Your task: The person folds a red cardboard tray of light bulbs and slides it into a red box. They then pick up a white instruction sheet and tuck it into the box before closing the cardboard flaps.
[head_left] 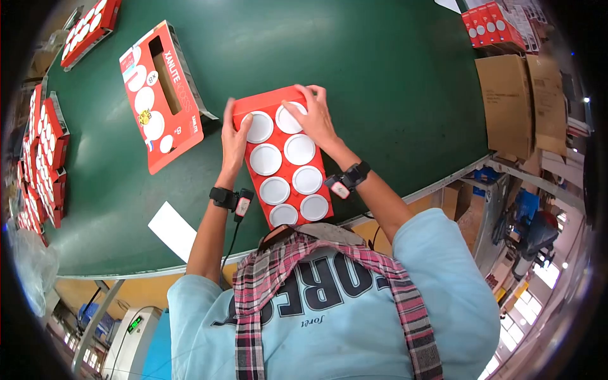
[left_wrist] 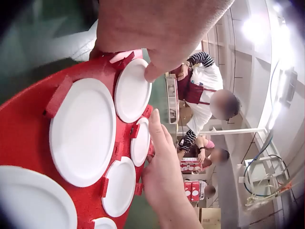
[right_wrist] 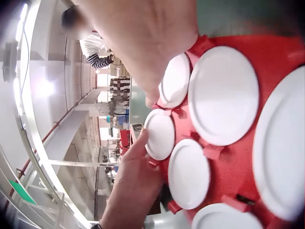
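Red tray: the red tray (head_left: 287, 169) is lying on the green table (head_left: 392, 114) in front of me, its near end reaching my body; its red flap (head_left: 269, 100) is running along the far end.
In the tray: eight white discs (head_left: 265, 159) are sitting in two columns of four.
Left hand: my left hand (head_left: 235, 139) is gripping the far left corner, partly closed, thumb on top and fingers down the side.
Right hand: my right hand (head_left: 318, 120) is holding the far right corner, fingers bending over the end and thumb lying on the top right disc.
In the way: my right hand is covering part of that disc, and my clothing is hiding the edge of the nearest left one.
Printed carton: the printed carton (head_left: 166, 123) is lying left of the tray, its dark slot showing.
Left edge: red packs (head_left: 47, 152) are crowding there; whether their white circles are printed or real, I can't quite tell.
Near side: a white sheet (head_left: 172, 231) is lying left of my left forearm.
Right side: brown cartons (head_left: 506, 104) are standing beside the table, near upright red boxes (head_left: 491, 25).
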`<state>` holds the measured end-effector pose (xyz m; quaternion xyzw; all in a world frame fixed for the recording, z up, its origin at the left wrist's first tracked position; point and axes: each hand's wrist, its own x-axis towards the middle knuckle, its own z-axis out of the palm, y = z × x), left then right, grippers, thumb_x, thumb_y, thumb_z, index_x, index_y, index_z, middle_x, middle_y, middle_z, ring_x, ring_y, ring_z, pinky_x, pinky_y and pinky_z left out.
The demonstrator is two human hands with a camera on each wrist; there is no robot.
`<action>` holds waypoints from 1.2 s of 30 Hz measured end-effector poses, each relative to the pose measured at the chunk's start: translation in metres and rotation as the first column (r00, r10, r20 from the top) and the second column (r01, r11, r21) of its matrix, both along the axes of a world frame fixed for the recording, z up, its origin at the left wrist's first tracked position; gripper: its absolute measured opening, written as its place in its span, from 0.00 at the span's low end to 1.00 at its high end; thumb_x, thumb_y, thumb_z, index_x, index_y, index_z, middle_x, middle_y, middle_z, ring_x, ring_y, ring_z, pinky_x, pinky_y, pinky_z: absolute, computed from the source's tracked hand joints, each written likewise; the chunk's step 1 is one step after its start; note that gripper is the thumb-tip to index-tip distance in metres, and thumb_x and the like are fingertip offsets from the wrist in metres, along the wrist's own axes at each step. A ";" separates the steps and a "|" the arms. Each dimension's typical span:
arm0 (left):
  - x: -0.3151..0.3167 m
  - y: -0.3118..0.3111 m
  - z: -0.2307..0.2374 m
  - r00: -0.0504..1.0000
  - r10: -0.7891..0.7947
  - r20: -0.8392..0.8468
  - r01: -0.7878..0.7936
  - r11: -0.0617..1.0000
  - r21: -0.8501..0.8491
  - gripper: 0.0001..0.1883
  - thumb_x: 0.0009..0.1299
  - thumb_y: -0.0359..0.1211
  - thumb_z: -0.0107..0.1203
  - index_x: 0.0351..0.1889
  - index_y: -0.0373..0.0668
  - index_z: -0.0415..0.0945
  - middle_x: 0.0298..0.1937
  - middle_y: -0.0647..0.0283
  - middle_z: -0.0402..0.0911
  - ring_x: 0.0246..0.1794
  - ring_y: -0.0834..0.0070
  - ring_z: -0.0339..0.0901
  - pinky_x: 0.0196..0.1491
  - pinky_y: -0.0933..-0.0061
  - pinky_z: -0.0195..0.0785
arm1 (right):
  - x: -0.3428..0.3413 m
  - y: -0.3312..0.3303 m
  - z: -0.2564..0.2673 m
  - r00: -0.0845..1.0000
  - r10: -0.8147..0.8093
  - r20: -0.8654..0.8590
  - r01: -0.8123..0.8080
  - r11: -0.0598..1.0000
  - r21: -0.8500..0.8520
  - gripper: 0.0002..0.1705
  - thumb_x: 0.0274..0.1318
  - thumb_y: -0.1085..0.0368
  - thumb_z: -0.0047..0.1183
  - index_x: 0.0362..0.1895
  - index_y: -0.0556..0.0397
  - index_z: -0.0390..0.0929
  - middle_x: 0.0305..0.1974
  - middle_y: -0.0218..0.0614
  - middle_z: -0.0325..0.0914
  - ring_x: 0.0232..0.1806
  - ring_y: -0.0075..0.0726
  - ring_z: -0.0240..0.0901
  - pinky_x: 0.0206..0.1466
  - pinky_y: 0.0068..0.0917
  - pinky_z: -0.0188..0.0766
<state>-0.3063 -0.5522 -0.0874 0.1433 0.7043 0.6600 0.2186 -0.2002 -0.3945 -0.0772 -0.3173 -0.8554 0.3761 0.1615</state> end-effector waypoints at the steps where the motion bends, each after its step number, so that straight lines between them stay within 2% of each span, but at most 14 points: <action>1: -0.001 -0.004 0.003 0.995 -0.068 0.079 0.071 0.997 -0.036 0.26 0.67 0.36 0.52 0.60 0.35 0.60 0.51 0.56 0.71 0.49 0.75 0.70 0.51 0.76 0.63 | 0.004 0.003 0.003 1.000 -0.013 0.010 0.013 1.000 -0.011 0.26 0.49 0.51 0.57 0.46 0.56 0.72 0.48 0.49 0.61 0.44 0.51 0.67 0.49 0.37 0.66; 3: -0.006 -0.014 0.011 0.951 -0.194 0.241 0.220 0.972 -0.086 0.23 0.67 0.35 0.51 0.59 0.37 0.63 0.51 0.58 0.71 0.50 0.76 0.70 0.50 0.79 0.62 | 0.011 0.007 -0.001 0.999 0.010 0.035 -0.007 0.997 -0.071 0.25 0.50 0.51 0.55 0.45 0.56 0.72 0.48 0.49 0.61 0.45 0.51 0.66 0.48 0.38 0.67; 4: -0.005 -0.015 0.011 0.950 -0.191 0.246 0.216 0.973 -0.079 0.23 0.68 0.36 0.51 0.59 0.38 0.64 0.51 0.60 0.71 0.49 0.77 0.69 0.50 0.80 0.61 | 0.013 0.008 -0.003 0.999 0.021 0.047 -0.016 0.995 -0.100 0.24 0.51 0.51 0.55 0.45 0.56 0.72 0.47 0.49 0.61 0.46 0.52 0.65 0.48 0.38 0.67; 5: -0.004 -0.017 0.011 0.950 -0.188 0.249 0.211 0.975 -0.071 0.22 0.68 0.37 0.50 0.59 0.40 0.65 0.51 0.62 0.72 0.49 0.79 0.69 0.49 0.82 0.61 | 0.015 0.006 -0.005 1.000 -0.005 0.010 0.005 0.999 -0.037 0.21 0.53 0.52 0.53 0.43 0.57 0.73 0.43 0.47 0.68 0.44 0.46 0.69 0.46 0.35 0.68; 8: -0.003 -0.019 0.018 0.900 -0.138 0.412 0.116 0.990 0.079 0.21 0.70 0.39 0.48 0.59 0.44 0.66 0.51 0.68 0.71 0.49 0.82 0.67 0.47 0.84 0.60 | 0.020 0.011 0.005 0.996 -0.088 0.020 0.087 0.882 -0.463 0.19 0.54 0.54 0.52 0.42 0.57 0.73 0.38 0.43 0.75 0.40 0.38 0.72 0.43 0.31 0.68; 9: -0.003 -0.020 0.021 0.863 -0.123 0.490 0.060 0.988 0.142 0.20 0.70 0.40 0.47 0.59 0.45 0.66 0.51 0.70 0.71 0.49 0.84 0.66 0.47 0.85 0.60 | 0.020 0.011 0.005 0.991 -0.128 -0.044 0.093 0.880 -0.466 0.18 0.54 0.56 0.50 0.40 0.57 0.74 0.32 0.38 0.78 0.35 0.32 0.74 0.41 0.27 0.68; 12: -0.001 -0.027 0.012 0.866 -0.173 0.469 0.118 0.982 0.145 0.20 0.71 0.41 0.45 0.58 0.46 0.66 0.53 0.72 0.69 0.50 0.84 0.65 0.49 0.82 0.61 | 0.023 0.003 0.008 0.995 -0.088 -0.049 0.066 0.933 -0.355 0.17 0.55 0.56 0.50 0.39 0.57 0.74 0.32 0.37 0.77 0.35 0.30 0.73 0.40 0.26 0.67; 19: 0.005 -0.033 -0.005 0.854 -0.035 0.519 -0.030 0.993 0.116 0.21 0.72 0.40 0.45 0.59 0.41 0.64 0.46 0.70 0.72 0.42 0.86 0.68 0.45 0.83 0.62 | 0.020 0.002 -0.016 0.976 -0.128 -0.178 0.009 0.835 -0.550 0.16 0.57 0.57 0.48 0.39 0.58 0.74 0.33 0.32 0.76 0.35 0.23 0.71 0.39 0.23 0.66; 21: 0.003 -0.039 -0.015 0.790 0.094 0.606 -0.119 0.993 0.002 0.21 0.72 0.39 0.44 0.59 0.37 0.63 0.48 0.67 0.72 0.44 0.82 0.70 0.48 0.80 0.64 | 0.018 0.000 -0.020 0.969 -0.155 -0.194 0.004 0.791 -0.612 0.16 0.58 0.57 0.47 0.41 0.57 0.74 0.34 0.31 0.76 0.36 0.23 0.70 0.41 0.22 0.66; 24: 0.004 -0.048 -0.018 0.810 0.007 0.586 -0.081 0.992 0.100 0.20 0.71 0.41 0.47 0.57 0.40 0.66 0.46 0.67 0.74 0.42 0.81 0.72 0.43 0.84 0.63 | 0.017 -0.006 -0.019 0.966 -0.187 -0.180 0.002 0.701 -0.713 0.16 0.61 0.57 0.45 0.45 0.56 0.72 0.39 0.29 0.73 0.41 0.20 0.67 0.45 0.19 0.64; 27: 0.012 -0.049 -0.002 0.813 0.018 0.582 -0.162 0.967 0.196 0.20 0.71 0.42 0.46 0.56 0.41 0.66 0.46 0.68 0.75 0.43 0.82 0.71 0.41 0.83 0.63 | 0.015 -0.013 -0.027 0.941 -0.267 -0.209 -0.011 0.591 -0.806 0.19 0.61 0.58 0.44 0.50 0.57 0.70 0.42 0.31 0.73 0.45 0.22 0.67 0.49 0.20 0.63; 31: 0.020 -0.066 0.015 0.827 0.088 0.556 -0.095 0.995 -0.016 0.20 0.71 0.45 0.44 0.54 0.43 0.69 0.49 0.70 0.74 0.49 0.80 0.68 0.47 0.71 0.61 | 0.020 -0.024 -0.033 0.924 -0.279 -0.261 -0.086 0.514 -0.854 0.23 0.61 0.57 0.44 0.53 0.60 0.67 0.47 0.34 0.72 0.48 0.24 0.67 0.52 0.21 0.63; 33: 0.022 -0.071 0.014 0.837 0.113 0.536 -0.089 0.994 -0.071 0.19 0.71 0.46 0.43 0.53 0.45 0.70 0.49 0.71 0.73 0.50 0.80 0.66 0.51 0.65 0.58 | 0.022 -0.027 -0.025 0.927 -0.249 -0.280 -0.157 0.420 -0.894 0.22 0.61 0.57 0.43 0.53 0.59 0.67 0.48 0.36 0.72 0.50 0.25 0.67 0.53 0.22 0.63; 36: 0.024 -0.084 0.014 0.820 0.085 0.567 -0.064 0.996 -0.056 0.21 0.71 0.48 0.44 0.53 0.45 0.70 0.49 0.70 0.73 0.48 0.78 0.65 0.50 0.67 0.58 | 0.027 -0.035 -0.014 0.919 -0.260 -0.296 -0.224 0.275 -0.935 0.22 0.63 0.58 0.41 0.55 0.59 0.66 0.52 0.37 0.70 0.53 0.27 0.66 0.56 0.24 0.63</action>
